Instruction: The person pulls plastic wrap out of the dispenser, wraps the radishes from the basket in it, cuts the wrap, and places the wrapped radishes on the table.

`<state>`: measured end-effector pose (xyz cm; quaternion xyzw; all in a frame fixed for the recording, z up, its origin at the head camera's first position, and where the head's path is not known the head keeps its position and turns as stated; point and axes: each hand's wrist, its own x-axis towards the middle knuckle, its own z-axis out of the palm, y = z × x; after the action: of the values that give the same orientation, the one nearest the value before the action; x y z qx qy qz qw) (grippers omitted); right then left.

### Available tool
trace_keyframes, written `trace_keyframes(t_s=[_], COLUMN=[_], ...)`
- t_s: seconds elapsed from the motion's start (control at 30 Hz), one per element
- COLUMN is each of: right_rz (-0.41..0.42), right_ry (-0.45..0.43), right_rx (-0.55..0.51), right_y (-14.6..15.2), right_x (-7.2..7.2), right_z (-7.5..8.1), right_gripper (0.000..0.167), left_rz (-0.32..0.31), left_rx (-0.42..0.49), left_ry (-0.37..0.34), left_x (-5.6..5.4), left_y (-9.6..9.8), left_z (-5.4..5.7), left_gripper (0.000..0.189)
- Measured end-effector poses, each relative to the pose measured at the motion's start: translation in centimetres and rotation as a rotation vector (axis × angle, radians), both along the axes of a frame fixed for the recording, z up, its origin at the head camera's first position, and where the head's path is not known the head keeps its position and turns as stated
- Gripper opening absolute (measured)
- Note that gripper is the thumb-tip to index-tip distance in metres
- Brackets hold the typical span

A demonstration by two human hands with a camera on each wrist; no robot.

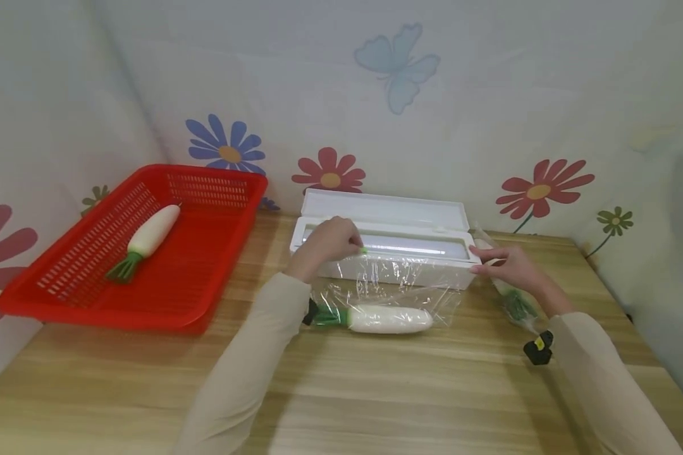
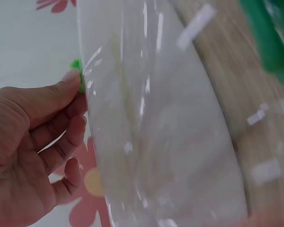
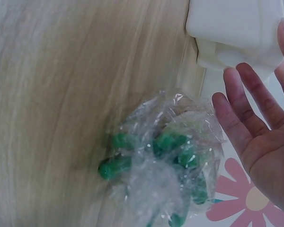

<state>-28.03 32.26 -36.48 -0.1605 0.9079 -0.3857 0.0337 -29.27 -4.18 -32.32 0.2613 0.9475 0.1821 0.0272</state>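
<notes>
Over a white cling film dispenser (image 1: 384, 207) with its lid up, my left hand (image 1: 330, 240) pinches a small green slider (image 2: 76, 64) at the front edge between thumb and fingers. Clear film (image 1: 398, 272) hangs from that edge down over a white radish (image 1: 389, 319) with green stalks, lying in front of the box. At the box's right end, my right hand (image 1: 512, 268) touches the corner with thumb and forefinger. In the right wrist view its other fingers (image 3: 248, 106) are extended and apart. A film-wrapped radish (image 1: 518, 306) lies beside that hand, partly hidden behind it.
A red plastic basket (image 1: 148, 319) stands at the left with one unwrapped radish (image 1: 155, 230) inside. Behind the wooden table (image 1: 375, 404) is a wall covering (image 1: 296, 82) printed with flowers and a butterfly.
</notes>
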Motion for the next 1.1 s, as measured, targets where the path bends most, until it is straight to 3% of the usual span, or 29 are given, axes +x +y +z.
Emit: trace_keyframes(t_s=[0.2,0.37,0.6,0.9,1.1], right_rz=[0.013,0.011,0.015,0.012,-0.007], right_ry=[0.000,0.011,0.023,-0.017,-0.034], right_rx=[-0.034,-0.044,-0.057,-0.050,-0.020], right_y=[0.0,-0.4,-0.3,0.1,0.0], right_x=[0.0,0.0,-0.2,0.0,0.1], right_z=[-0.2,-0.4,-0.5,0.0,0.2], right_gripper=[0.044,0.046,0.044,0.045,0.048], left_rz=[0.024,0.009,0.130,0.079,0.146], left_rx=[0.041,0.082,0.086,0.205,0.181], left_ry=[0.052,0.039,-0.014,0.099,0.111], left_x=[-0.1,-0.1,0.5,0.3,0.7], left_y=[-3.4,-5.0,-7.6,-8.8,-9.1], left_z=[-0.6,-0.8,-0.7,-1.6,-1.7], left_gripper=[0.014,0.015,0.016,0.016,0.017])
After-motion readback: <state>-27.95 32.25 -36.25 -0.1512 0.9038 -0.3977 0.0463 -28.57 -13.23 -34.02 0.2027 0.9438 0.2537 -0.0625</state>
